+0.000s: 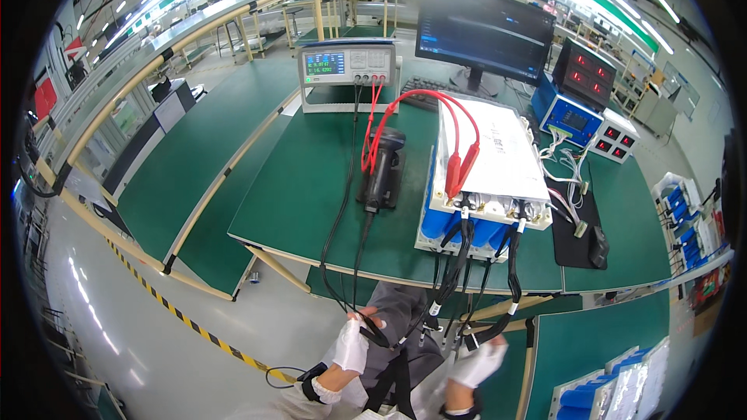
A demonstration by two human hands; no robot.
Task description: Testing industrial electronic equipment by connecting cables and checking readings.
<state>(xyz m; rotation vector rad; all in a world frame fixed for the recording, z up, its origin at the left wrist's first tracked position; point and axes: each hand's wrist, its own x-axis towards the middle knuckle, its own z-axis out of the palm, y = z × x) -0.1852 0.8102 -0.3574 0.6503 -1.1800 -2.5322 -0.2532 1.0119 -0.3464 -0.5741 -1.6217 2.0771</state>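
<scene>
My left hand [352, 346], in a white glove with bare fingertips, is closed on a black test lead [372, 334] below the table's front edge. Also gloved, my right hand [478, 364] grips the end of a thick black cable [498, 328]. That cable hangs from a battery pack [467, 229] of blue cells in a white frame, beside further black cables [451, 280]. A white sheet [498, 148] covers the pack's top. Two red clips [462, 169] reach the pack's front edge; their leads run back to a bench meter [348, 74].
A black handheld scanner [383, 171] stands left of the pack. Behind are a monitor [482, 35] and keyboard [424, 92]. At right are a blue instrument [572, 117], white wire connectors [580, 187] and a mouse [597, 247]. More blue-cell packs [583, 397] lie at lower right.
</scene>
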